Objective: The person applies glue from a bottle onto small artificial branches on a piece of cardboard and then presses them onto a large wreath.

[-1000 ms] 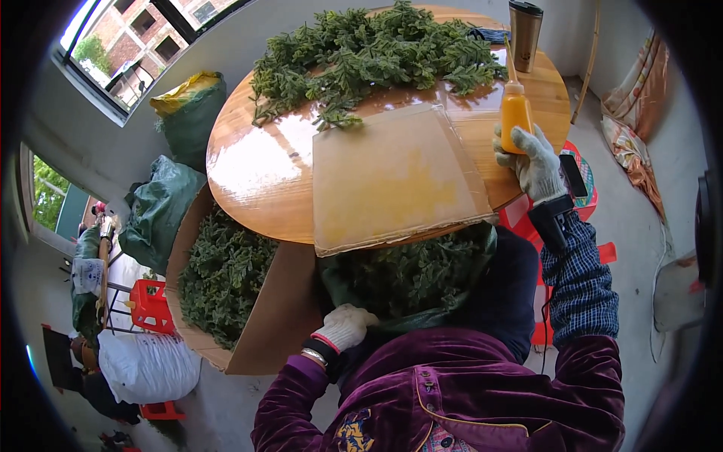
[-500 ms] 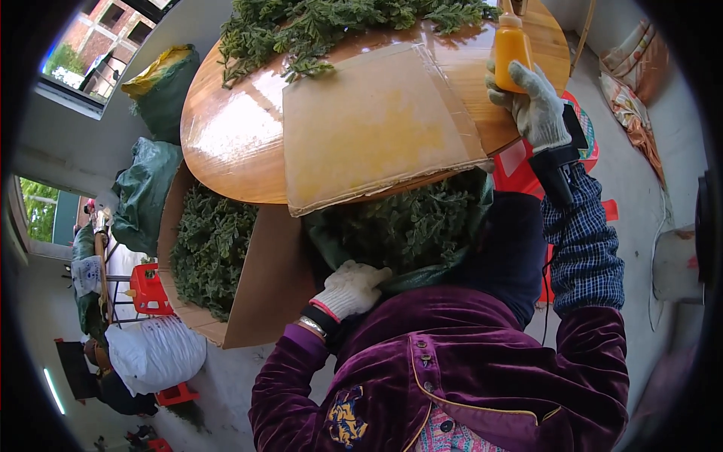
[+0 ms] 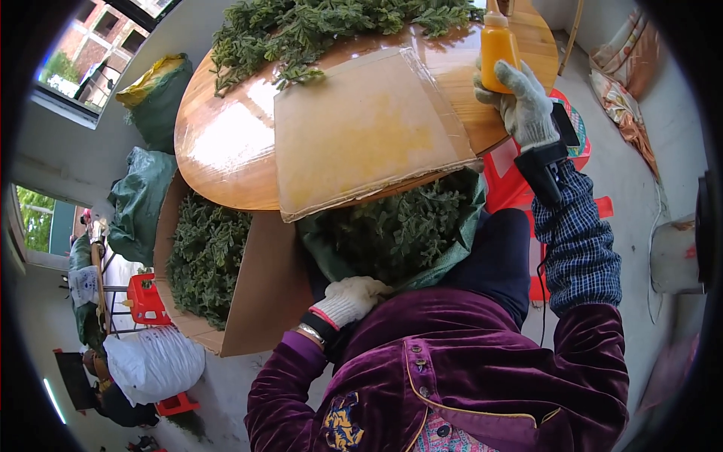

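Right hand, gloved, is closed around the body of a yellow bottle, held roughly upright beside the cardboard on the table. Left hand rests at the rim of the green bag; its fingertips are hidden, so its grip cannot be determined. Excess squeezing could force liquid out; a loose glove grip could let the bottle slip. Downward pressure on the cardboard's overhanging near edge could tip it. Compared with one second earlier, the table sits higher in view; both hands keep their positions.
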Available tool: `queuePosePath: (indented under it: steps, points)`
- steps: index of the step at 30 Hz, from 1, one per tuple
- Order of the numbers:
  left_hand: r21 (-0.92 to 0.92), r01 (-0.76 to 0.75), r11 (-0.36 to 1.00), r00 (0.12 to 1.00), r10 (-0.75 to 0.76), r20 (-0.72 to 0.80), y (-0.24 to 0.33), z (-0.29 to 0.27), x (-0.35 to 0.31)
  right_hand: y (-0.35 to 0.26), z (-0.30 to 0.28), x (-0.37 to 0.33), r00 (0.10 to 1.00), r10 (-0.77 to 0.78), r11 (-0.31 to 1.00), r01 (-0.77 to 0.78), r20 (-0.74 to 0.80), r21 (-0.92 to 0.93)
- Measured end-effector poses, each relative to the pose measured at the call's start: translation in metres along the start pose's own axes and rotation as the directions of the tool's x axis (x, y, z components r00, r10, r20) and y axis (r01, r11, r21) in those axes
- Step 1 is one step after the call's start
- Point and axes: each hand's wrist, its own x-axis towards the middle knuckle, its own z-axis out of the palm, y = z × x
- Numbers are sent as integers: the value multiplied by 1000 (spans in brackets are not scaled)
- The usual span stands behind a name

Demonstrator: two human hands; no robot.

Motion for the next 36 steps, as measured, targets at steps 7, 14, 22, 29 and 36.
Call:
queuePosePath:
  steps: [7, 14, 22, 29, 36]
  points:
    - [-366, 120, 923, 983, -163, -90, 13, -9, -44, -39, 48, -109, 963, 139, 989, -122, 229, -88]
    - [-727, -204, 656, 965, 11, -261, -7, 5, -40, 53, 71, -181, 663, 581, 732, -174, 472, -658]
    - [-949, -252, 190, 938, -193, -288, -11, 17, -18, 125, 91, -177, 467, 679, 639, 4, 566, -770]
    - [-881, -421, 217, 868, -185, -461, -3, 21, -2, 136, 86, -177, 419, 700, 626, 29, 578, -779]
    - [-847, -272, 456, 912, -158, -378, -21, 19, 0, 134, 5, -124, 661, 750, 177, -192, 6, -965]
